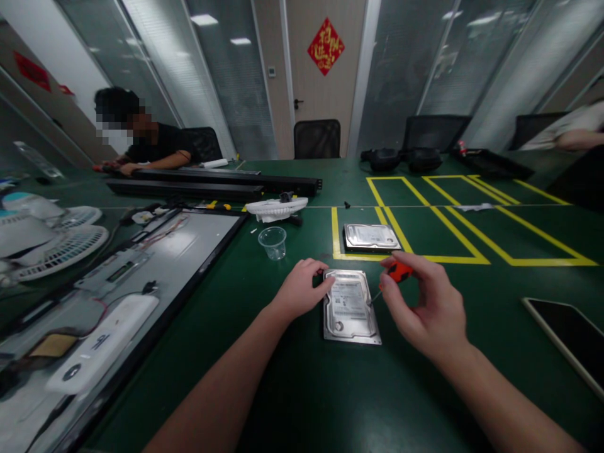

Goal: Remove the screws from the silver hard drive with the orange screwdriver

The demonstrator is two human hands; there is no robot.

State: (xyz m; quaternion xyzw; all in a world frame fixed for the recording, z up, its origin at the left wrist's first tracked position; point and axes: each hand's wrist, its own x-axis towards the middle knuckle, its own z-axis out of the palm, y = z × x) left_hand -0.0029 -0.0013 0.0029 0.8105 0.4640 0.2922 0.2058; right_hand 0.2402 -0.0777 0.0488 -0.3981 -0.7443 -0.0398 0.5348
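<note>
A silver hard drive (pixel 352 309) with a white label lies flat on the green table (pixel 302 390). At its upper left corner, my left hand (pixel 302 286) grips the drive's edge, thumb on top and fingers at the side. My right hand (pixel 425 302) holds a red and black screwdriver (pixel 399 272) between thumb and fingers. Its thin shaft slants down to the drive's right edge, where the tip is too small to make out. A second hard drive (pixel 371 236) lies just beyond, within yellow tape lines.
A clear plastic cup (pixel 272 244) and a white round part (pixel 276 207) stand left of the drives. An opened flat panel (pixel 189 251) fills the left side. A phone (pixel 570 333) lies right. A person (pixel 163 145) sits across the table by long black bars (pixel 212 187).
</note>
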